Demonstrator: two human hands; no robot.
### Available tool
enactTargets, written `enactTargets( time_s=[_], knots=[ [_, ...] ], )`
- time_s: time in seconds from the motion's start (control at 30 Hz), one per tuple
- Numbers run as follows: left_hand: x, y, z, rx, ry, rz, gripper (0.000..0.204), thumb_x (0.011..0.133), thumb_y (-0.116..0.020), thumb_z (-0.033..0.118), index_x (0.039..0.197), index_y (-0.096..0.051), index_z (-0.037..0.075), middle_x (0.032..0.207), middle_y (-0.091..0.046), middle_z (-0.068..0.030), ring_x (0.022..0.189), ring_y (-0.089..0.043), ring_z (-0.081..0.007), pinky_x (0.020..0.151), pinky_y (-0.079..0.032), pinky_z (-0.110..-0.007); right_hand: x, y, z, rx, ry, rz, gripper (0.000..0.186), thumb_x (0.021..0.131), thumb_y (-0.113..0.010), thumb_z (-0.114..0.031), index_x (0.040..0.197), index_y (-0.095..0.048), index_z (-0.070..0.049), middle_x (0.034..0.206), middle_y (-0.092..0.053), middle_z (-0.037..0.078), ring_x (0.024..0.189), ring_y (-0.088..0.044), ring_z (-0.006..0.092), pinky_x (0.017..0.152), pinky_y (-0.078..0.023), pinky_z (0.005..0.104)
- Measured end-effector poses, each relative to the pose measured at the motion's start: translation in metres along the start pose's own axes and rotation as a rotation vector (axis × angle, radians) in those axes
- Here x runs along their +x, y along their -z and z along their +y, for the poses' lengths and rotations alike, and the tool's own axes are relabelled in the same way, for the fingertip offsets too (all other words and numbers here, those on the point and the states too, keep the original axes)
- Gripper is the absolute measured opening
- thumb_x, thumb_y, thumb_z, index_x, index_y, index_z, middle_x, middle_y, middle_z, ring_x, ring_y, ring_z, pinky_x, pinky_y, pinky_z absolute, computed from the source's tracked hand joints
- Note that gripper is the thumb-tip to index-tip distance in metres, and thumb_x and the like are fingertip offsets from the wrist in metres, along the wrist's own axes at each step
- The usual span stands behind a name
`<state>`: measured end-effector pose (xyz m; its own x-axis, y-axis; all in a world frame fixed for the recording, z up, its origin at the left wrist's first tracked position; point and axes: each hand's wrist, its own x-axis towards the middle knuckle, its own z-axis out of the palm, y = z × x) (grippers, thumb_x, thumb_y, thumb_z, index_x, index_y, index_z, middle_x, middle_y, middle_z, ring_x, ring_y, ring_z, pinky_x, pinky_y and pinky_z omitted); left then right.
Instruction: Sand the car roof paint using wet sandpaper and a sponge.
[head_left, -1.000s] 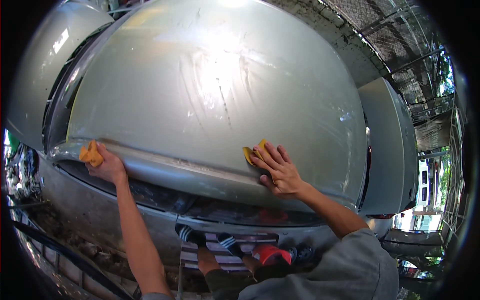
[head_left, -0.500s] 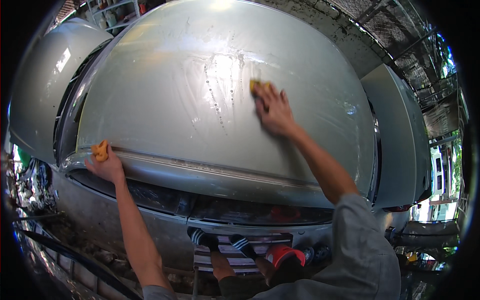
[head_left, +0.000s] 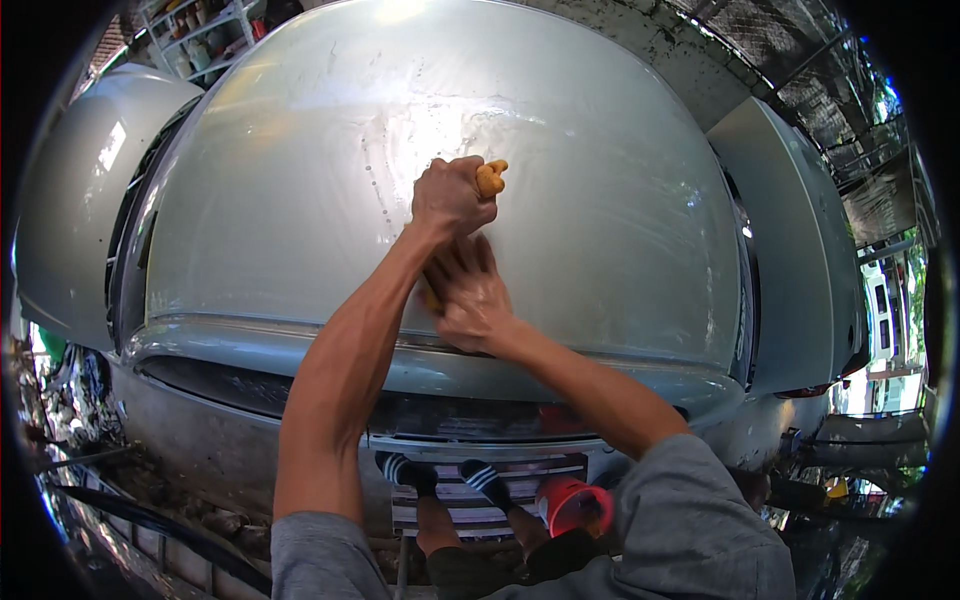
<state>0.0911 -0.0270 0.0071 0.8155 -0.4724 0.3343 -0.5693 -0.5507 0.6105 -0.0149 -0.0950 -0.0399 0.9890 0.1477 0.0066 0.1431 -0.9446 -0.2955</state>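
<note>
A wet silver car roof (head_left: 610, 230) spreads in front of me, with streaks and beads of water around its middle. My left hand (head_left: 447, 197) is closed in a fist over the roof, and a crumpled orange cloth (head_left: 490, 178) bulges out of its right side. Just below it, my right hand (head_left: 472, 300) presses fairly flat on the near part of the roof. Between its palm and the paint lies what looks like a yellow sponge (head_left: 431, 293); only its left edge shows. My left wrist partly covers the right fingertips.
My feet in striped socks (head_left: 485, 485) stand on a striped platform (head_left: 450, 513) beside the car. A red bucket (head_left: 573, 503) stands at its right. At the back left is a rack (head_left: 208, 42) of bottles. A dark bar (head_left: 165, 525) crosses the lower left.
My left hand has moved from the near left roof edge to the middle with the orange cloth. My right hand has slid the yellow sponge toward me and leftward.
</note>
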Motion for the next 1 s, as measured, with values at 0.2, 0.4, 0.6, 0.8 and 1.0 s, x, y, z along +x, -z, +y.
enactTargets(
  time_s=[0.2,0.4,0.6,0.8,1.0],
  knots=[
    [-0.032,0.039,-0.063,-0.029,-0.008,0.271,0.03,0.066,-0.063,0.001,0.095,-0.057,0.004,0.094,-0.064,-0.0173,0.088,-0.063,-0.0379,0.078,-0.052,-0.04,0.103,0.031,0.078,-0.189,-0.191,0.342,0.059,0.098,-0.034,-0.043,0.15,-0.031,-0.015,0.156,-0.029,0.013,0.145,-0.019,0.0348,0.118,-0.007,0.0511],
    [-0.184,0.163,-0.19,0.658,0.087,0.312,0.063,0.074,-0.071,0.009,0.133,-0.052,0.009,0.125,-0.057,-0.0157,0.116,-0.054,-0.0367,0.098,-0.043,-0.044,0.015,0.031,0.036,-0.185,0.218,-0.094,0.061,0.096,-0.042,-0.038,0.152,-0.028,-0.019,0.159,-0.021,0.01,0.146,-0.018,0.0345,0.118,-0.011,0.0543],
    [-0.19,0.161,-0.198,0.248,0.414,0.386,0.063,0.082,-0.072,0.035,0.133,-0.05,0.006,0.131,-0.055,-0.0138,0.127,-0.047,-0.0338,0.11,-0.03,-0.043,0.161,0.028,0.047,-0.164,0.031,0.225,0.06,0.099,-0.03,-0.043,0.15,-0.03,-0.011,0.157,-0.026,0.011,0.146,-0.018,0.0325,0.119,-0.009,0.0487],
    [-0.19,0.194,-0.225,0.41,0.888,0.639,0.059,0.086,-0.064,0.045,0.131,-0.052,0.01,0.13,-0.055,-0.0138,0.129,-0.044,-0.0315,0.114,-0.02,-0.05,0.097,0.037,0.025,-0.212,0.368,-0.07,0.057,0.099,-0.036,-0.038,0.151,-0.029,-0.016,0.158,-0.025,0.009,0.147,-0.016,0.0331,0.119,-0.008,0.0513],
    [-0.224,0.195,-0.261,0.284,0.879,0.493,0.056,0.087,-0.063,0.044,0.131,-0.052,0.012,0.125,-0.059,-0.0095,0.122,-0.052,-0.0293,0.115,-0.013,-0.051,0.273,0.017,-0.004,-0.126,0.666,-0.012,0.053,0.102,-0.028,-0.043,0.149,-0.032,-0.021,0.158,-0.024,0.006,0.148,-0.015,0.0293,0.12,-0.009,0.046]
  ],
)
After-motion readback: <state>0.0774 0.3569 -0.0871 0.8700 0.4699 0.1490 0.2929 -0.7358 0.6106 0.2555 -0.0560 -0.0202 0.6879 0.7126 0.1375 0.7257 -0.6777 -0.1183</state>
